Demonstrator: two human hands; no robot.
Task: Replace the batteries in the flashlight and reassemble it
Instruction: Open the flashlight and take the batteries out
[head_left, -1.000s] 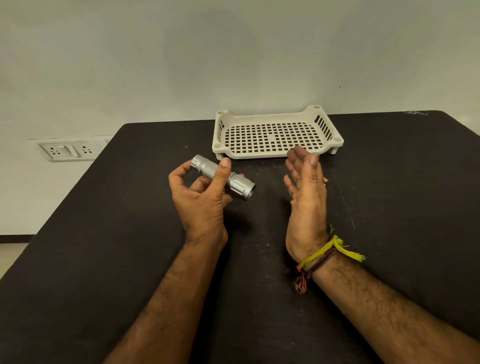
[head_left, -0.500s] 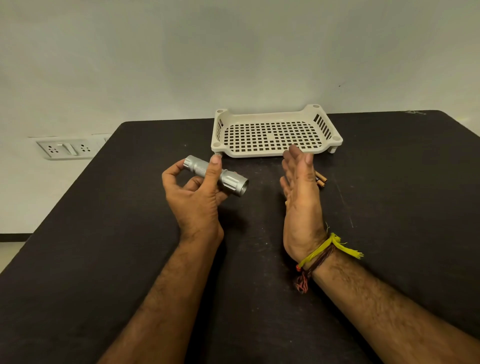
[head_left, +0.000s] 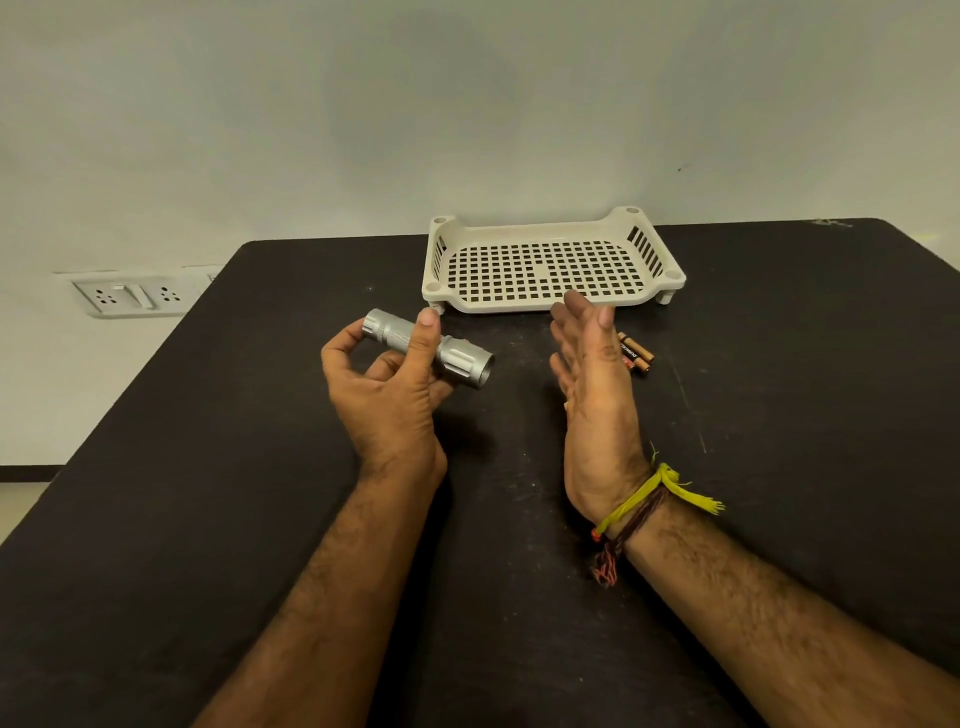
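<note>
Your left hand (head_left: 387, 400) grips the silver flashlight (head_left: 428, 347) above the black table (head_left: 208, 467). Your right hand (head_left: 592, 374) is spread flat, empty. Batteries (head_left: 636, 356), perhaps two, lie beside it, near the tray (head_left: 550, 304).

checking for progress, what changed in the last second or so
The left hand carried the flashlight a little left and away, same grip. The open right hand eased left, uncovering the batteries on the table. The tray stayed put, and nothing was picked up or released.

Beige perforated tray (head_left: 550, 304) on black table (head_left: 208, 467)
</note>
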